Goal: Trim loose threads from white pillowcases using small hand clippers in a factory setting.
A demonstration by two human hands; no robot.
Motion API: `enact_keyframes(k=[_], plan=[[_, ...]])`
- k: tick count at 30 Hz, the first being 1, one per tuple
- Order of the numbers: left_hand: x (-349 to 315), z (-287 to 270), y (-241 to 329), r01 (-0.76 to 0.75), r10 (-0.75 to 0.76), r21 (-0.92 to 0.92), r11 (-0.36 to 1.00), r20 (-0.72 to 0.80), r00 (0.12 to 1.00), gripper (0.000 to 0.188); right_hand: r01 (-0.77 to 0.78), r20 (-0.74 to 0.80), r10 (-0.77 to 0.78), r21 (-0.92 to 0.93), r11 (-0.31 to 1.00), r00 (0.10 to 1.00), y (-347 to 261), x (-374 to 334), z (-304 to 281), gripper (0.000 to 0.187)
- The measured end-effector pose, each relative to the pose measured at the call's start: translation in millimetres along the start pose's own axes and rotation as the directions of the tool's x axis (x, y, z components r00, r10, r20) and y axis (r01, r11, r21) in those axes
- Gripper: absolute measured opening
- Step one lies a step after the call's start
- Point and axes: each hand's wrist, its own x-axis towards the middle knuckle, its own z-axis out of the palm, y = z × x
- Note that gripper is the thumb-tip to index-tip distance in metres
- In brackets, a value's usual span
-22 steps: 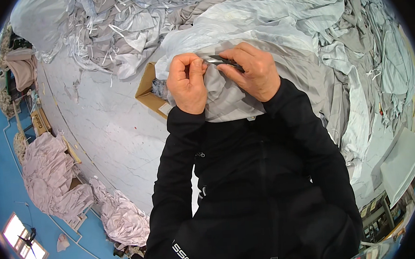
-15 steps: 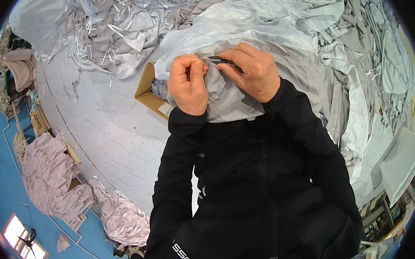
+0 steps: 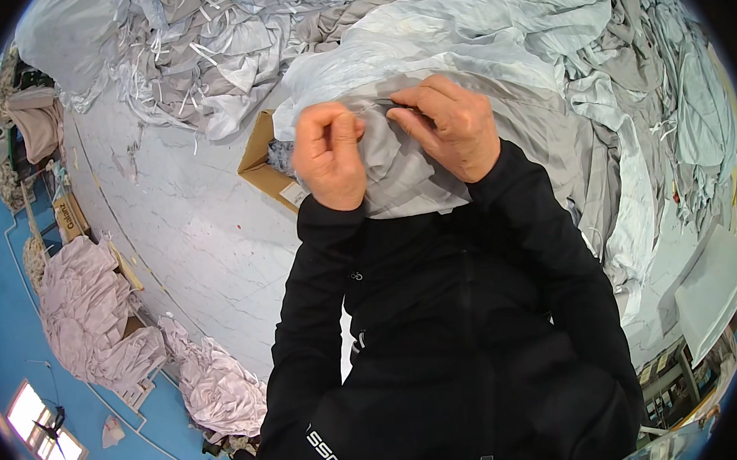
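Note:
My left hand (image 3: 330, 156) is closed in a pinch at the edge of a grey cloth (image 3: 398, 164), which drapes toward my lap. What lies between its fingertips is mostly hidden and a little blurred. To its right, my right hand (image 3: 451, 128) is closed around small black thread snips (image 3: 386, 103). Only a dark sliver of the snips shows past the fingers, pointing toward my left hand. A narrow gap separates the two hands above the cloth.
An open cardboard box (image 3: 259, 162) with bluish scraps inside stands left of my left hand. Pale grey-blue fabric (image 3: 457, 27) heaps across the far side of the marbled white table (image 3: 205, 216). Pinkish fabric piles (image 3: 92, 309) lie beyond its left edge, above a blue floor (image 3: 128, 456).
My left hand has shifted slightly left and down. The snips, seen clearly before between the hands, are now mostly covered by my right fingers.

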Motion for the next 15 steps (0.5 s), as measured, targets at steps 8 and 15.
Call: enact_keyframes(k=[8,15], plan=[[-29,-117,-50,0.286,-0.146,0.338,0.897,-0.385,0.911,0.007,-0.197,0.03,0.195,0.209,0.958,0.98,-3,3,-10,0.022],[-27,-130,-44,-0.004,0.316,0.97,0.245,-0.075,0.946,0.027,-0.242,0.009,0.247,0.235,0.941,0.969,7,-5,-1,0.026]])
